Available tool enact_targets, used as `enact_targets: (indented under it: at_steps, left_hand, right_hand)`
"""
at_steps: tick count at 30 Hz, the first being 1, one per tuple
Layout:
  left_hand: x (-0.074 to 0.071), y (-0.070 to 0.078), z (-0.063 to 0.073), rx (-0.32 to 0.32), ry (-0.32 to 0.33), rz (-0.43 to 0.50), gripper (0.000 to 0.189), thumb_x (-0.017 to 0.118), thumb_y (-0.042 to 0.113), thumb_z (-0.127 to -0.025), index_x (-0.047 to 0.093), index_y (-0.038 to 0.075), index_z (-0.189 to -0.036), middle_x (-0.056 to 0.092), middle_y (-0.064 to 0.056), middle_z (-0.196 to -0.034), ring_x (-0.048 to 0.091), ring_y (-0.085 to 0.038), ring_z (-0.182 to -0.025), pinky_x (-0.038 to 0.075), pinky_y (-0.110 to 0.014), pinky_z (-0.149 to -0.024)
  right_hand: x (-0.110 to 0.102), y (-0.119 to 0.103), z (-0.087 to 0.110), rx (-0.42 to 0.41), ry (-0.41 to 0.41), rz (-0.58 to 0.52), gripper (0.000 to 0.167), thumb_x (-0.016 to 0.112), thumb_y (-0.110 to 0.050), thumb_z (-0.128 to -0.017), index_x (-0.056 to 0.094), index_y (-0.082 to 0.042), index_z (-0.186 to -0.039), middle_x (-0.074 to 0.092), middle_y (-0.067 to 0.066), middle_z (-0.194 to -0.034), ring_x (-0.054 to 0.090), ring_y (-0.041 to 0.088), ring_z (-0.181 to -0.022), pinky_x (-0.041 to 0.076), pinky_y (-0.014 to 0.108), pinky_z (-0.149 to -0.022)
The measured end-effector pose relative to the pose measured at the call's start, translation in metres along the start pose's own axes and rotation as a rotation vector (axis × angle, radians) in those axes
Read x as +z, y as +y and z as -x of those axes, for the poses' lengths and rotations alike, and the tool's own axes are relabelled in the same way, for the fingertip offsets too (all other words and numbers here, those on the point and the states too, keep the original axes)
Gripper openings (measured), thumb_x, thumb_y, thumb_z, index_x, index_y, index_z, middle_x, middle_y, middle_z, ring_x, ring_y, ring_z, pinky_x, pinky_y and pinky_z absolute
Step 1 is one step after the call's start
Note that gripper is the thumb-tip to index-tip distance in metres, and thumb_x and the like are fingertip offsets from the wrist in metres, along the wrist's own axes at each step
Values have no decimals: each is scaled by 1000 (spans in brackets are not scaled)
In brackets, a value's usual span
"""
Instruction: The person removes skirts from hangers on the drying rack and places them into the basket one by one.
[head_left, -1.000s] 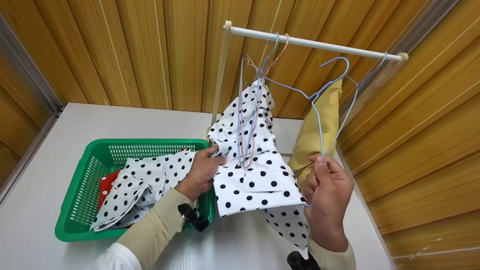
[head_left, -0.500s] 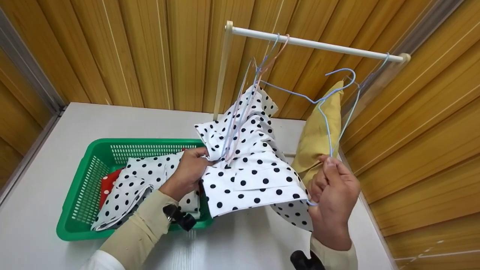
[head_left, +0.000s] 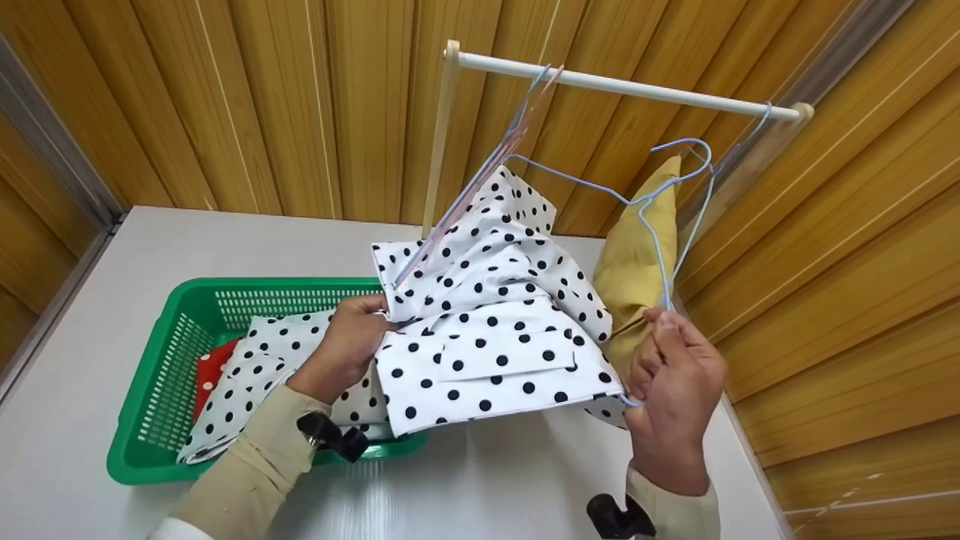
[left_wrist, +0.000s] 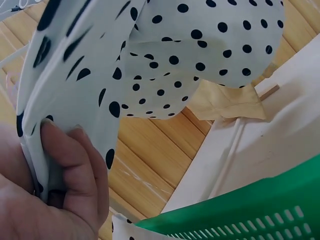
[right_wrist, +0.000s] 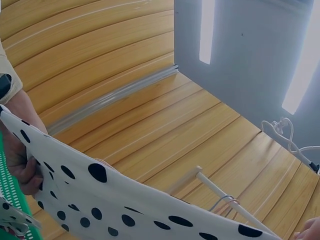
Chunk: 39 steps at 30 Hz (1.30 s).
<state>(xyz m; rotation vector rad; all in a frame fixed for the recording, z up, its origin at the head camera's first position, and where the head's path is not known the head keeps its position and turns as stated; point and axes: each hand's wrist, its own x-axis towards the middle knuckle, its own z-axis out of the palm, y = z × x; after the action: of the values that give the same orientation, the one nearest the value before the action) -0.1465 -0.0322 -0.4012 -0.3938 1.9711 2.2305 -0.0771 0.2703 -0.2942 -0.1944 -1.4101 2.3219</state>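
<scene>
A white garment with black polka dots (head_left: 495, 352) is stretched between both hands. My left hand (head_left: 349, 341) pinches its left edge, fingers curled over the cloth in the left wrist view. My right hand (head_left: 675, 375) grips a blue wire hanger (head_left: 655, 240) near its right corner, beside the garment's right end. The hanger's hook is free of the rod, and part of its frame is hidden by the cloth. Several more hangers (head_left: 480, 176), blue and pink, hang from the rod and lean leftward against the garment.
A white rack rod (head_left: 630, 88) spans the back. A yellow garment (head_left: 634, 247) hangs at its right end. On the white table (head_left: 187, 232), a green basket (head_left: 139, 420) holds another dotted white cloth (head_left: 277, 341) and a red dotted one (head_left: 214, 371). Wood-panelled walls (head_left: 262, 112) stand close behind and at right.
My left hand has moved left, drawing the garment's edge out and spreading the cloth wider. The rod's hangers have swung left with it. The blue hanger's hook has dropped slightly.
</scene>
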Motion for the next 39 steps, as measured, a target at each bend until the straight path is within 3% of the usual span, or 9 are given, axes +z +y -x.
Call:
enact_targets:
  at_steps: [10,16,22,29,31,33,36,39]
  left_hand:
    - [-21,4,2,-45,30,90,28,54,-18,-84,75,0,-88,70,-6,-94,72,-12,-73,62,-24,-66]
    - [-36,8,4,-62,50,125,32,55,-17,-88,77,1,-104,71,-4,-99,74,-13,-78,63,-25,-71]
    - [-52,13,8,-23,74,190,39,49,-20,-87,72,10,-77,65,-3,-99,68,-12,-79,61,-25,-68]
    - [-65,16,11,18,125,237,48,41,-23,-82,69,13,-67,64,3,-88,58,-13,-84,57,-23,-66]
    - [-70,18,12,19,144,237,50,39,-24,-81,73,12,-70,65,3,-90,56,-14,-90,56,-22,-67]
    - [-75,19,15,15,141,261,54,37,-22,-84,79,11,-83,64,4,-101,54,-15,-100,57,-21,-74]
    - [-83,21,19,41,75,362,62,31,-21,-85,80,10,-106,64,3,-115,52,-14,-114,56,-20,-89]
    - [-90,23,21,82,-15,481,54,27,-11,-87,75,2,-111,64,0,-117,51,-15,-113,50,-22,-98]
  right_hand:
    - [-6,-4,-3,39,11,-29,32,42,-5,-110,65,7,-91,33,-3,-46,11,16,-42,1,28,-43]
    - [-5,-4,-3,42,-15,-23,30,46,-5,-109,66,6,-90,35,-3,-49,12,16,-43,3,28,-43]
    - [-6,4,-1,85,-21,3,29,46,-5,-109,66,6,-90,33,-4,-48,11,15,-44,4,28,-43]
    - [-7,14,1,80,-31,26,29,46,-2,-108,66,7,-90,33,-4,-47,11,15,-43,5,27,-41]
    - [-8,16,2,76,-43,32,28,46,-2,-108,66,7,-90,33,-4,-48,12,15,-43,5,27,-41]
    - [-9,18,4,72,-51,36,28,46,-2,-108,66,7,-91,34,-4,-49,12,15,-43,4,27,-42]
    - [-10,19,5,61,-69,40,28,47,-2,-108,67,7,-91,34,-4,-49,12,16,-43,4,27,-42]
    - [-10,20,7,49,-92,44,28,48,-3,-108,67,6,-91,33,-4,-50,11,16,-43,4,27,-41]
